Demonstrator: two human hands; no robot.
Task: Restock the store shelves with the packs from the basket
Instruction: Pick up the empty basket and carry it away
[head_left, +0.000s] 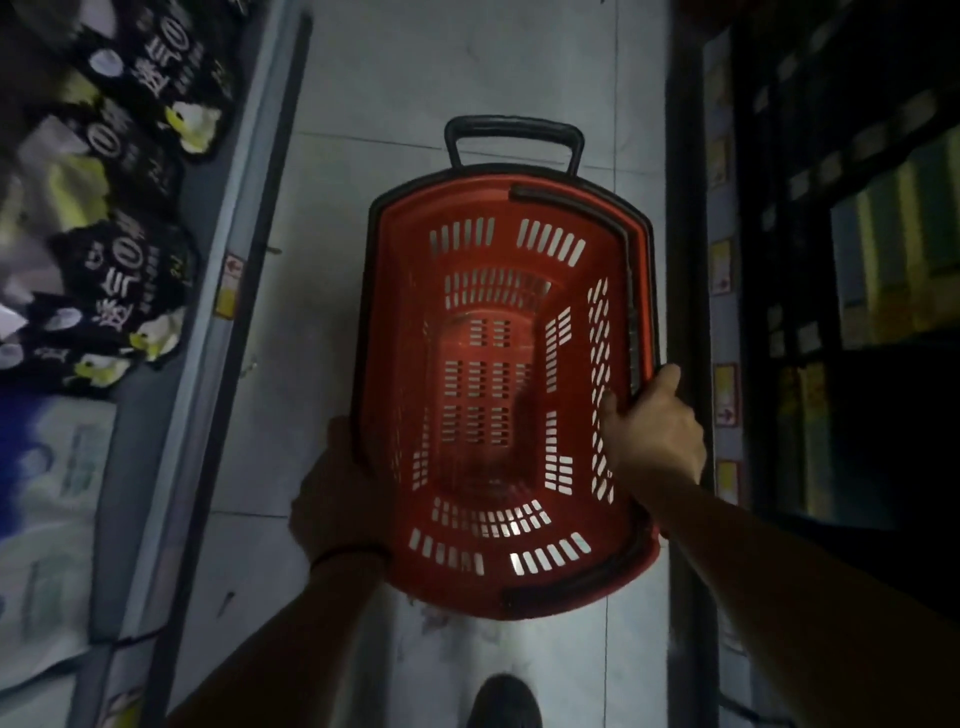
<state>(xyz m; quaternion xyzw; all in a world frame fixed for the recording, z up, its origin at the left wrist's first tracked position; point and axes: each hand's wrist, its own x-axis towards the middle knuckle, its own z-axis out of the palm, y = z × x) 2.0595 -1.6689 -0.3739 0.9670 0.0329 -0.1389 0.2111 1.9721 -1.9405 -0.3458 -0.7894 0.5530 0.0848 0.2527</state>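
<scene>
Pale floor tiles (467, 62) run down a dim store aisle. Over them, in the middle of the view, a red slotted basket (498, 587) is held up with its open top toward the camera, so its perforated bottom is in plain view. A black pull handle (514, 132) sticks out at the far end, and a black carry handle (636, 291) lies folded along the right rim. The left hand (337, 493) clasps the near left side of the basket from outside, its fingers tucked out of sight against the wall. The right hand (657, 431) grips the right rim, thumb (608, 410) inside against the wall and fingers (670, 376) curled over the outer edge. Black packs (124, 280) with white lettering sit crowded on the left shelf (208, 291). Yellow price tags (724, 395) line the edge of the right shelf (779, 208). A dark shoe (504, 701) shows at the bottom
</scene>
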